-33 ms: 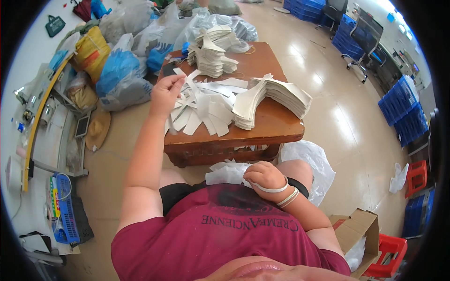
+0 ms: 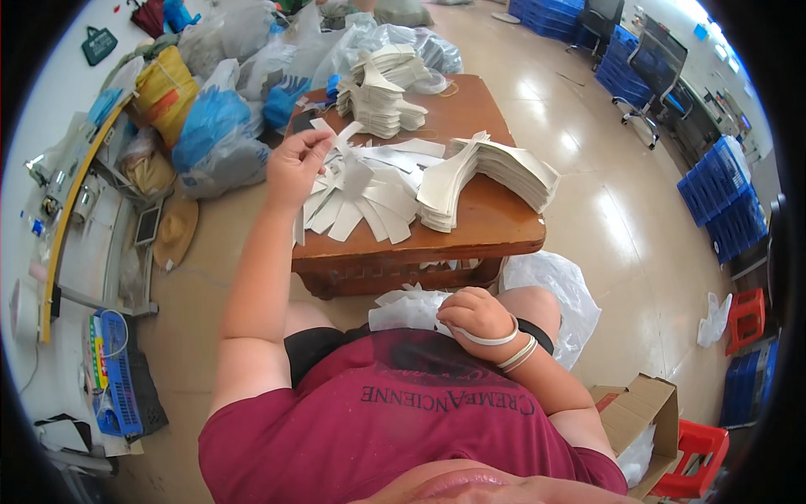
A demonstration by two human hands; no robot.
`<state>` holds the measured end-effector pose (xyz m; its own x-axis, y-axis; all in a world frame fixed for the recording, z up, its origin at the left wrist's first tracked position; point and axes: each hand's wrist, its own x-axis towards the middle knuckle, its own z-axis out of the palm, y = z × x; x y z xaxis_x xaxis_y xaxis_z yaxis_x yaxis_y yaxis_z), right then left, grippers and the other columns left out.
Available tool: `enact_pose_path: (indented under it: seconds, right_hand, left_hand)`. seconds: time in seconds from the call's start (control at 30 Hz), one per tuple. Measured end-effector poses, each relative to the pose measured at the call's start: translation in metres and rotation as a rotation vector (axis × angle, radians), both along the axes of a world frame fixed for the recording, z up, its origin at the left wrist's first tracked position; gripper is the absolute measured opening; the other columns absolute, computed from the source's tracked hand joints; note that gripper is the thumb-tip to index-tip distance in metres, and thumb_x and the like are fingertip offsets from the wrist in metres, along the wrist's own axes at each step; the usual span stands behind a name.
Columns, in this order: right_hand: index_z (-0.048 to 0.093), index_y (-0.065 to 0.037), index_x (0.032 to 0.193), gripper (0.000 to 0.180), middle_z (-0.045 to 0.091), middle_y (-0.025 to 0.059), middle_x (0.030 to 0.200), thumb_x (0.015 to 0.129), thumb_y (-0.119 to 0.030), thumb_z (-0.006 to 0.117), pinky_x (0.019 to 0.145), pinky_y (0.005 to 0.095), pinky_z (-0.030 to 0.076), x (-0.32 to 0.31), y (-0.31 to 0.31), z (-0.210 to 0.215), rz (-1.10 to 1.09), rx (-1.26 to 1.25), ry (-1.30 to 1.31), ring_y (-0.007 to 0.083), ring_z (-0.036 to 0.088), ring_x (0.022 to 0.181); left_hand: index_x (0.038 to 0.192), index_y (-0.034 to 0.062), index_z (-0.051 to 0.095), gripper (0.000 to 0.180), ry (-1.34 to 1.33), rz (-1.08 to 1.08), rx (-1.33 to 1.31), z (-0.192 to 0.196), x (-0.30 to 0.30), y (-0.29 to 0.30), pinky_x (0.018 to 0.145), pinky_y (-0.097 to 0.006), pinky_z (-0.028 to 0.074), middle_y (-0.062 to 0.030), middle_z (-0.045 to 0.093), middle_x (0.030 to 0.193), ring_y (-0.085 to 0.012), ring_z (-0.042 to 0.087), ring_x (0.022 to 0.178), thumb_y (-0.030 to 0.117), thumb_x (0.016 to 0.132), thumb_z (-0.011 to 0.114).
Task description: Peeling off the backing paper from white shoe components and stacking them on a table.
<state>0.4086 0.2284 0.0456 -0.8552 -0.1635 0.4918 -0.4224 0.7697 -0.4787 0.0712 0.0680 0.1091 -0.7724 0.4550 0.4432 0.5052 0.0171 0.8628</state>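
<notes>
My left hand reaches over the left side of a low wooden table and pinches a white cut fabric piece above a loose heap of similar white strips. A neat fanned stack of white pieces lies to the right of the heap. Another stack stands at the table's far side. My right hand rests in my lap with its fingers curled on a bunch of white pieces. White elastic bands circle that hand and wrist.
Filled plastic bags in blue, yellow and clear are piled on the floor beyond the table's left. A sewing workbench runs along the left. A white bag lies by my right knee, with a cardboard box and blue crates further right.
</notes>
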Motion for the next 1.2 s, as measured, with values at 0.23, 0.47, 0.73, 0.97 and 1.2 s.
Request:
enact_pose_path:
  seconds: [0.23,0.47,0.73,0.97,1.2]
  right_hand:
    - [0.067,-0.007,0.094,0.028,0.067,0.0070,0.097,0.067,0.001,0.071,0.083,0.0397,0.051,-0.007,-0.010,0.051,0.079,0.045,0.166,0.0275,0.062,0.090]
    - [0.067,-0.004,0.096,0.033,0.065,0.0108,0.098,0.065,0.008,0.069,0.072,0.0367,0.053,-0.012,-0.024,0.066,-0.016,-0.047,0.278,0.0280,0.064,0.083]
    - [0.067,-0.006,0.097,0.038,0.063,0.0093,0.094,0.062,0.008,0.071,0.066,0.0368,0.053,-0.008,-0.023,0.052,-0.107,-0.123,0.299,0.0269,0.064,0.077]
    - [0.069,-0.007,0.099,0.040,0.063,0.0079,0.093,0.061,0.007,0.071,0.065,0.0354,0.051,-0.008,-0.025,0.045,-0.183,-0.115,0.351,0.0256,0.063,0.077]
    - [0.077,-0.011,0.097,0.045,0.058,0.0139,0.114,0.058,0.011,0.074,0.068,0.0329,0.052,0.006,-0.032,0.031,-0.330,-0.058,0.433,0.0238,0.060,0.084]
  left_hand:
    - [0.097,0.0054,0.069,0.015,0.116,-0.283,-0.028,0.046,0.139,-0.033,0.067,-0.026,0.053,-0.0017,0.069,0.089,-0.0106,0.065,0.076,0.003,0.083,0.074]
    - [0.092,0.0060,0.071,0.012,0.440,-0.443,-0.144,-0.007,0.191,-0.027,0.065,-0.037,0.054,-0.0117,0.069,0.082,-0.0305,0.067,0.073,0.005,0.080,0.074]
    - [0.099,0.0013,0.071,0.015,0.118,-0.374,-0.059,-0.020,0.189,-0.024,0.065,-0.028,0.053,-0.0098,0.069,0.087,-0.0184,0.066,0.072,0.003,0.084,0.074]
    - [0.100,0.0042,0.072,0.021,0.462,-0.405,-0.095,-0.015,0.195,-0.022,0.069,-0.033,0.054,-0.0098,0.070,0.088,-0.0260,0.067,0.079,-0.001,0.079,0.073]
    - [0.107,0.0047,0.068,0.032,0.822,-0.417,-0.128,-0.011,0.197,-0.026,0.067,-0.034,0.054,-0.0065,0.070,0.098,-0.0232,0.066,0.079,0.003,0.075,0.072]
